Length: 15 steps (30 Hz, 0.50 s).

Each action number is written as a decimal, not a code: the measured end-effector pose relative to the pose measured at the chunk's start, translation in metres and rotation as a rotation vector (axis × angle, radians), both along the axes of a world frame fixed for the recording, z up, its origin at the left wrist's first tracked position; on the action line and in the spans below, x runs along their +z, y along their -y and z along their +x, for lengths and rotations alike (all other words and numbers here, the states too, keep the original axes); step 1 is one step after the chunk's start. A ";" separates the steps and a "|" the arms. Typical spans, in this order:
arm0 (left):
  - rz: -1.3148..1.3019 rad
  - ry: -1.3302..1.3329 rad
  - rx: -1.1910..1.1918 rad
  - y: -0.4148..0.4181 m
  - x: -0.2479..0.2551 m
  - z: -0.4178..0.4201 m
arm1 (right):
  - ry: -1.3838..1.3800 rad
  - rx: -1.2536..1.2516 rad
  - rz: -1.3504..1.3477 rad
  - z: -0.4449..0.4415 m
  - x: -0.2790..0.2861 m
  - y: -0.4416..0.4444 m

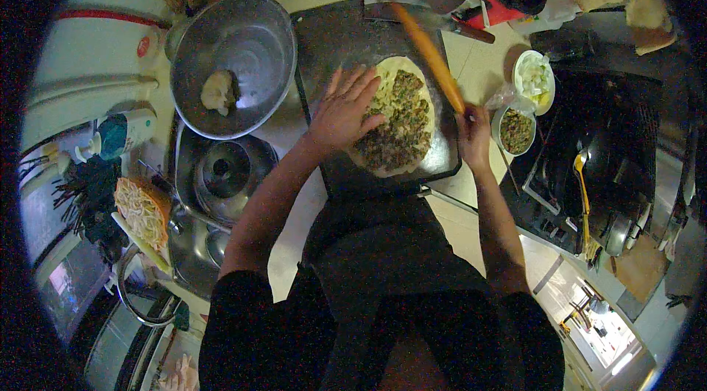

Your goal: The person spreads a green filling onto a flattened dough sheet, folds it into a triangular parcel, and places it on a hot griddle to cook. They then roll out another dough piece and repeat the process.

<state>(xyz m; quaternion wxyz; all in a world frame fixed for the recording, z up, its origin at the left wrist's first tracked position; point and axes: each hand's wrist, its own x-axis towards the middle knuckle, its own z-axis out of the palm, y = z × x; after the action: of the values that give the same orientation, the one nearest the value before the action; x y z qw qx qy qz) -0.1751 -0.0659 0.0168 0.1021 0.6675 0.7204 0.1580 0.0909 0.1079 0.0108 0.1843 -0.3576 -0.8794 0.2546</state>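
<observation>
My left hand (345, 117) lies palm down with its fingers spread. It covers the left edge of a flattened round of dough (393, 72) on a dark cutting board (331, 32). Chopped filling (403, 120) is spread over much of the dough's top, thickest towards the near side. At the board's right edge, my right hand (474, 134) grips the near end of a wooden rolling pin (428, 51). The pin slants away to the upper left, its far end by a cleaver (395, 3) lying across the board's far edge.
On the left, a large metal bowl (254, 43) holds a lump of dough (217, 93), with a steel sink (190, 192) below it. To the right stand a bowl of chopped filling (516, 131) and a white bowl of cut vegetables (534, 82), beside a black stovetop (618, 131) with a yellow-handled spoon (582, 186).
</observation>
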 end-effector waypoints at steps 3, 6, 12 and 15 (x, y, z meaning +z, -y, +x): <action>-0.017 0.019 -0.141 -0.003 -0.001 0.003 | -0.095 -0.315 -0.282 0.040 0.007 0.034; -0.014 0.035 -0.214 0.005 -0.005 0.002 | -0.165 -0.450 -0.237 0.050 -0.004 0.045; -0.052 -0.016 -0.295 0.017 0.002 0.001 | 0.006 -0.458 -0.304 0.047 -0.029 0.022; -0.061 -0.014 -0.200 0.015 0.008 -0.002 | -0.008 -0.260 0.220 0.008 0.006 0.028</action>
<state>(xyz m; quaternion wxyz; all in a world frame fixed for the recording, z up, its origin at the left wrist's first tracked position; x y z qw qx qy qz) -0.1768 -0.0809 0.0247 0.1327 0.7338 0.6553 0.1204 0.0987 0.0799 0.0172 0.2572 -0.4451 -0.8475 0.1321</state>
